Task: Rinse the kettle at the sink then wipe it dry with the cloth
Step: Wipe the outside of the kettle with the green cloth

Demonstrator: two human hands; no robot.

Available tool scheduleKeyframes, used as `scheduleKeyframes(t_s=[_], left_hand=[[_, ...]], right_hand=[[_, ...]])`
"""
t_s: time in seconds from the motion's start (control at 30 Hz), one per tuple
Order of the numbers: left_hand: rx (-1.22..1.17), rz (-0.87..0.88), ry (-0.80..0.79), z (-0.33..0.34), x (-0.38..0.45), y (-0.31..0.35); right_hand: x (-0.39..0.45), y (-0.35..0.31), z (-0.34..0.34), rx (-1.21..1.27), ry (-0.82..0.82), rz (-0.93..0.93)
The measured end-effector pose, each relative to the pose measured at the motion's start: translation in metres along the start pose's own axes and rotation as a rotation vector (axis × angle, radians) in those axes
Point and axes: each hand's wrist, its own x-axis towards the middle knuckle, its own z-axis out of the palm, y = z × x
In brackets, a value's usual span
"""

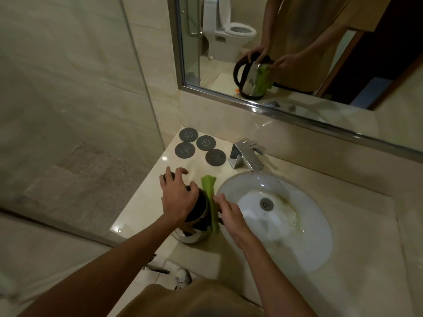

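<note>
A steel kettle (pixel 196 234) with a black top and handle stands upright on the marble counter, just left of the sink (pixel 297 225). My left hand (pixel 177 195) rests over the kettle's top and handle and grips it. My right hand (pixel 229 213) presses a green cloth (pixel 211 197) against the kettle's right side; the cloth's upper end sticks up above the kettle. The mirror (pixel 297 53) reflects the same pose, showing the cloth draped down the shiny wall of the kettle. Much of the kettle's body is hidden under my hands.
Several dark round coasters (pixel 196 146) lie at the back left of the counter (pixel 142 209). A chrome faucet (pixel 246 155) stands behind the white basin, whose drain (pixel 266 204) shows stains around it. A glass shower panel (pixel 68 110) borders the counter on the left.
</note>
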Motion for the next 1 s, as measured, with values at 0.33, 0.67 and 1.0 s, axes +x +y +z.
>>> scheduleKeyframes(t_s=[0.33,0.67,1.0], left_hand=[[-0.01,0.332,-0.257,-0.006,0.02,-0.009],[-0.034,0.406,-0.357,-0.007,0.028,-0.014],[-0.036,0.448,-0.392,-0.005,0.027,-0.018]], right_hand=[[0.02,0.005,0.003,-0.097,0.013,0.133],[0.021,-0.033,0.002,-0.198,-0.042,-0.008],[0.032,-0.014,0.006,-0.217,-0.065,0.242]])
